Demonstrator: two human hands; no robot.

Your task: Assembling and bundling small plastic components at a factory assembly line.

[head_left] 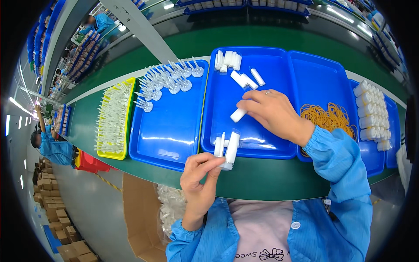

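Observation:
My left hand [198, 179] pinches the round base of a clear plastic pronged holder [225, 166] at the near edge of the middle blue tray [257, 150]. White tubes [232, 146] stand upright on that holder, and a thin bare prong shows between them. Farther right, my right hand [277, 114] reaches in over the tray. Its thumb and fingers grip a short white tube [238, 115], apart from the holder. Past that hand, several loose white tubes [243, 80] lie in the tray, with a cluster of more tubes [228, 60] in the far left corner.
To the left, a blue tray [163, 150] bears several clear pronged holders [168, 78]; a yellow tray [127, 142] is packed with pale spiky pieces. Orange rubber bands [329, 117] and banded white tube bundles [372, 111] occupy right-hand trays. A cardboard box [139, 218] stands below the bench.

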